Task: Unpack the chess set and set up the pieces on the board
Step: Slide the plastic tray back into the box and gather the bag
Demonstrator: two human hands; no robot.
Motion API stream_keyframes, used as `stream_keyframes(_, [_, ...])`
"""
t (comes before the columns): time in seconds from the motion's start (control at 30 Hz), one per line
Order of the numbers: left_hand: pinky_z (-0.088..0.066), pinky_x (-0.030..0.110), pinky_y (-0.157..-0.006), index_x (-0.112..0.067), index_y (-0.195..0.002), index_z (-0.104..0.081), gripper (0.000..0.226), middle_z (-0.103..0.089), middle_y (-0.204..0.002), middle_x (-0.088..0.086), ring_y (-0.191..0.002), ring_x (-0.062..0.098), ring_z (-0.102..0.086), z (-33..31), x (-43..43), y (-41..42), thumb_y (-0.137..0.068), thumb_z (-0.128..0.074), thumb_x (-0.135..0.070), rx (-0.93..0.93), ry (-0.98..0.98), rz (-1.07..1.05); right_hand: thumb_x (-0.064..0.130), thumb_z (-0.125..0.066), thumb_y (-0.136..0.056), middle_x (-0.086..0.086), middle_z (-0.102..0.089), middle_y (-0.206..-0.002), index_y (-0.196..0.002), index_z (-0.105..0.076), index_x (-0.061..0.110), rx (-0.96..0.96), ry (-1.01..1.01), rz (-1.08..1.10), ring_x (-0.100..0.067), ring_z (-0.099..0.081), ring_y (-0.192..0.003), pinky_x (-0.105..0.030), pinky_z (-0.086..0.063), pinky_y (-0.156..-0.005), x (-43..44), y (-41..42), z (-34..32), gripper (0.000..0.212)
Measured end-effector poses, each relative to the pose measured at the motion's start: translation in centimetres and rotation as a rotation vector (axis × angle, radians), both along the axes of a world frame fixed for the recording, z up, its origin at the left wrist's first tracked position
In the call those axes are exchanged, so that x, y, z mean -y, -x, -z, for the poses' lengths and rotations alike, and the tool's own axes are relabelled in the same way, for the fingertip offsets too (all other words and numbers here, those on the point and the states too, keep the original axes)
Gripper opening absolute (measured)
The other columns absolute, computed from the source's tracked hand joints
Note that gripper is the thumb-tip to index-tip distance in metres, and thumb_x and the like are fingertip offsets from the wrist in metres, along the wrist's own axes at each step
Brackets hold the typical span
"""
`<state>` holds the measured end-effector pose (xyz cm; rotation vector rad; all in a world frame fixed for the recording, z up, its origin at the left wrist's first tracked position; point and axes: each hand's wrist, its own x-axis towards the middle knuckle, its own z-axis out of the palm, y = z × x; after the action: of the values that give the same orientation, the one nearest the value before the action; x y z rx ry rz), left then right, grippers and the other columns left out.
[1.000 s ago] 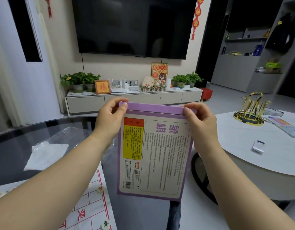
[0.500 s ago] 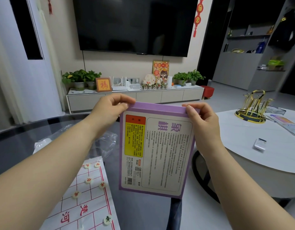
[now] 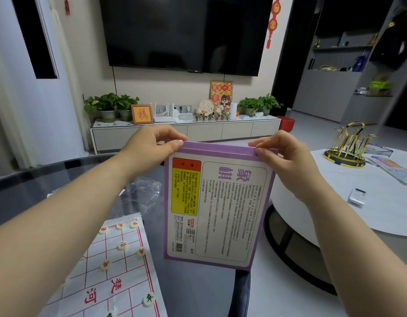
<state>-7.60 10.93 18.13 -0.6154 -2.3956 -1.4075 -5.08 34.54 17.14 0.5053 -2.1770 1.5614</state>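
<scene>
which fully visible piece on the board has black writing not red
The piece nearest the bottom right of the board, by the red border: its character is black, while the others above it show red.

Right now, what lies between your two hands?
In the head view, only the top edge of the purple box spans between the left hand and right hand, which pinch its upper corners.

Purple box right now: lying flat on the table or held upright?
Held upright, off the table: left hand and right hand pinch the top edge of the purple box, printed panel facing the camera.
</scene>
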Motion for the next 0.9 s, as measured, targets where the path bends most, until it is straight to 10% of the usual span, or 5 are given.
stream_keyframes(0.47, [-0.048,0.04,-0.089,-0.022,-0.103,-0.05,0.02,-0.055,-0.118,-0.001,-0.098,0.017,-0.053,1.3,-0.6,-0.8,-0.084,-0.057,-0.024,-0.112,0.314,-0.063,0.008,-0.054,-0.087,0.022,-0.051,-0.094,-0.082,-0.049,0.033,-0.069,-0.111,0.039,0.0,-0.055,-0.083,-0.016,-0.055,-0.065,0.0,-0.3,1.1,0.025])
stream_keyframes(0.63, [-0.003,0.031,-0.113,-0.026,-0.133,-0.038,0.046,-0.047,-0.134,-0.006,-0.129,0.012,-0.034,0.9,-2.3,-0.9,-0.09,-0.043,-0.04,-0.365,0.747,-0.172,0.002,-0.054,-0.086,0.023,-0.051,-0.104,-0.091,-0.053,0.034,-0.04,0.005,-0.032,0.001,-0.056,-0.092,-0.017,-0.054,-0.076,0.1,-0.2,1.3,0.032])
stream_keyframes(0.9, [-0.027,0.024,-0.091,-0.031,-0.132,-0.04,0.041,-0.049,-0.132,-0.011,-0.118,0.011,-0.043,0.4,-4.5,-0.5,-0.092,-0.039,-0.04,-0.343,0.672,-0.11,0.003,-0.054,-0.086,0.002,-0.062,-0.104,-0.103,-0.054,0.024,-0.016,0.203,-0.013,-0.005,-0.062,-0.09,-0.012,-0.053,-0.069,-1.0,-0.7,2.7,0.027])
